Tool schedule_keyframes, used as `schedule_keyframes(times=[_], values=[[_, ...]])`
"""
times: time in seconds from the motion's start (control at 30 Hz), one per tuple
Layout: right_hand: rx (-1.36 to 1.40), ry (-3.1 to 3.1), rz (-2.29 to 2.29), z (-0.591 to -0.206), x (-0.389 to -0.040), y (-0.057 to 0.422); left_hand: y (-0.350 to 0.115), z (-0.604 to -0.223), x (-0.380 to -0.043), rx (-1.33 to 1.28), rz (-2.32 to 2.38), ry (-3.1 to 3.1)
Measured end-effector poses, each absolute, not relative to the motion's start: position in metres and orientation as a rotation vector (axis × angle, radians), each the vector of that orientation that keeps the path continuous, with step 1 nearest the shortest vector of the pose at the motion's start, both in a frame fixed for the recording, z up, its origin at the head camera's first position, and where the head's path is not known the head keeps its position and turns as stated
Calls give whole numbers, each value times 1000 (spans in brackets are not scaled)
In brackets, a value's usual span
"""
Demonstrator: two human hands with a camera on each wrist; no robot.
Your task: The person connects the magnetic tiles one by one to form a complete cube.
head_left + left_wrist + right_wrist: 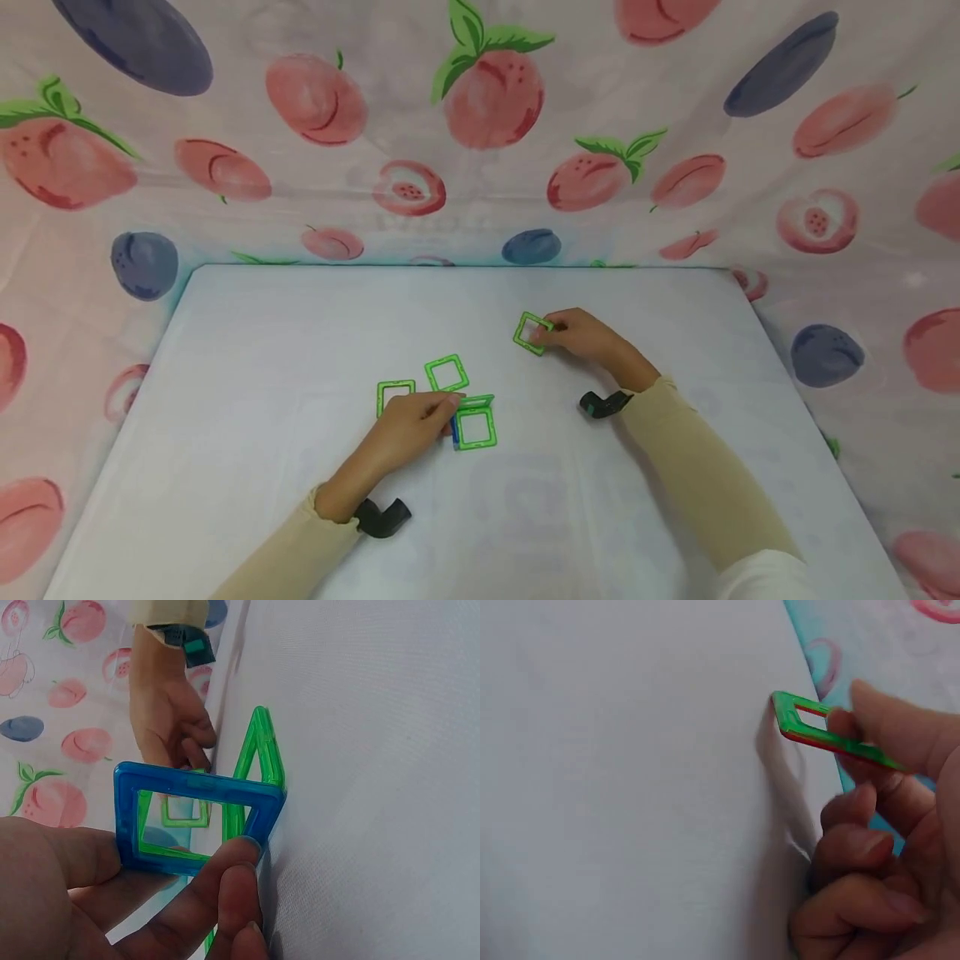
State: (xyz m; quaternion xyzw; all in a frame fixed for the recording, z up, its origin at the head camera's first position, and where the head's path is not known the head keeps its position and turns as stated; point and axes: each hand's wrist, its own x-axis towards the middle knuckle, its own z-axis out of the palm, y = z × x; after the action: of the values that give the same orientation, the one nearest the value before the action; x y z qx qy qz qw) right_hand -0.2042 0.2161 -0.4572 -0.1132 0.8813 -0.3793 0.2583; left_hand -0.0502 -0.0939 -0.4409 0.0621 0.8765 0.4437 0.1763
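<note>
My left hand (408, 427) pinches a blue square magnetic tile (187, 777), which stands on edge at the left of a small group of green tiles. Seen from the head, the group has one green square (492, 428) flat or nearly so and another green tile (477, 402) tilted up behind it. Farther back and to the right, my right hand (581, 335) grips a green square tile (786, 714) between thumb and fingers; red shows along its lower edge in the right wrist view. Its other fingers are curled beneath.
Two more green square tiles lie on the white table (300, 333): one loose tile (447, 372) behind the left hand, and another tile (395, 386) partly hidden by that hand. Fruit-printed cloth (480, 183) rises behind the table and along its sides.
</note>
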Motion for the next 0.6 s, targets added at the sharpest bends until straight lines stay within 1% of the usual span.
schedule_keyframes(times=[0.2, 0.6], values=[[-182, 2186, -1175, -450, -180, 221, -93, -441, -49, 159, 1248, 2484], [-245, 1944, -1232, -438, -125, 197, -93, -441, -50, 168, 1251, 2481]])
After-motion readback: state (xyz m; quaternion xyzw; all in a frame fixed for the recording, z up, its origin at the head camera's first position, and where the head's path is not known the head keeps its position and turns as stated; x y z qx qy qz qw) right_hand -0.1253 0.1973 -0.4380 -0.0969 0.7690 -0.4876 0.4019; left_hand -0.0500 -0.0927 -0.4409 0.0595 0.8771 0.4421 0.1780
